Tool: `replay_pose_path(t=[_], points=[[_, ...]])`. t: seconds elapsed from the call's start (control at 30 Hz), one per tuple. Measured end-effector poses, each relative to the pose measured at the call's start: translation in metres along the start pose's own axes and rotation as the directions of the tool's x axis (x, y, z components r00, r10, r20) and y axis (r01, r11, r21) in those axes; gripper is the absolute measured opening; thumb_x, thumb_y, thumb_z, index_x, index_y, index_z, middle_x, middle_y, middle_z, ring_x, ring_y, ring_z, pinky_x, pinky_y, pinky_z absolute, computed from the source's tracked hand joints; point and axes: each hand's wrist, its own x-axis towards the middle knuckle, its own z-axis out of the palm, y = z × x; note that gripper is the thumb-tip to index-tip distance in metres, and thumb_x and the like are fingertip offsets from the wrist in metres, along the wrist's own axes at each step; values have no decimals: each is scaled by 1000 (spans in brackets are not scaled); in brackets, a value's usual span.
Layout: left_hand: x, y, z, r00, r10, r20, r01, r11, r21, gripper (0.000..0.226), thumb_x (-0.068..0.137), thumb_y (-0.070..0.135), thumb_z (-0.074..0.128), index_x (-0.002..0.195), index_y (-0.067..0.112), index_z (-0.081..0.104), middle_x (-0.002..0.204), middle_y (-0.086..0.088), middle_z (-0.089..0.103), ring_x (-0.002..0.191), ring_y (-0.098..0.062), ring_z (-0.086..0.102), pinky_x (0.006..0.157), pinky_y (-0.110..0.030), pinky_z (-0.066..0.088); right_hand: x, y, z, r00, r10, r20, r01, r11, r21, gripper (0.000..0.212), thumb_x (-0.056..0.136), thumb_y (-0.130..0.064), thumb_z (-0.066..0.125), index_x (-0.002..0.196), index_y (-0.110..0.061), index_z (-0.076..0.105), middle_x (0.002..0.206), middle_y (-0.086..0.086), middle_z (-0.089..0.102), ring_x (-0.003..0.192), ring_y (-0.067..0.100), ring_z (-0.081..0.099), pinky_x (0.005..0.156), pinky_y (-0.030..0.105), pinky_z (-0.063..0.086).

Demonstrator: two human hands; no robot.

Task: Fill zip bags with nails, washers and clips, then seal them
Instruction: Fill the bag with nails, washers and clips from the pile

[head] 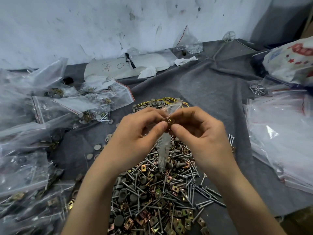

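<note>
The step in hand looks like feeding a brass-coloured folded metal clip into the mouth of a small clear plastic zip bag. To do it well, one lip of the mouth should be pulled aside so the opening is wide. The clip should go in flat, past the zip track, and be released only once inside, with the bag hanging straight.

The grip of the left hand and that of the right hand are both closed, pinching the bag's mouth between thumb and fingers. The clip sits right between the two thumb tips; which grip holds it I cannot tell. The bag's body hangs below the grips, over the heap of grey nails, round grey washers and brass clips on the grey cloth.
</note>
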Motion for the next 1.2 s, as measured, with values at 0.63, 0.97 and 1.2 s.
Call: replay_pose_path(t=[0.63, 0.97, 1.2], points=[[-2, -4, -2, 999, 23, -25, -26, 986, -163, 37, 84, 33, 51, 74, -1, 58, 125, 1, 64, 117, -6, 59, 88, -36, 50, 10, -9, -2, 889, -425, 172, 426, 624, -656, 15, 83, -7, 69, 95, 1, 72, 89, 6, 72, 83, 8, 63, 77, 17, 49], [0, 3, 4, 998, 31, -50, -34, 997, -73, 25, 93, 20, 50, 80, 2, 61, 123, 1, 65, 118, 0, 57, 87, -29, 49, 4, -8, 1, 891, -453, 5, 338, 656, -675, 15, 80, -13, 72, 91, -3, 74, 84, 4, 73, 75, 8, 65, 73, 20, 52], [0, 9, 13, 980, -71, -187, 35, 981, -190, 26, 84, 32, 54, 70, 10, 56, 120, 2, 67, 110, -25, 64, 84, -43, 52, -2, -6, 11, 890, -444, -103, 278, 707, -650, 12, 82, -12, 71, 92, -5, 74, 81, 0, 72, 71, 6, 67, 68, 22, 54]])
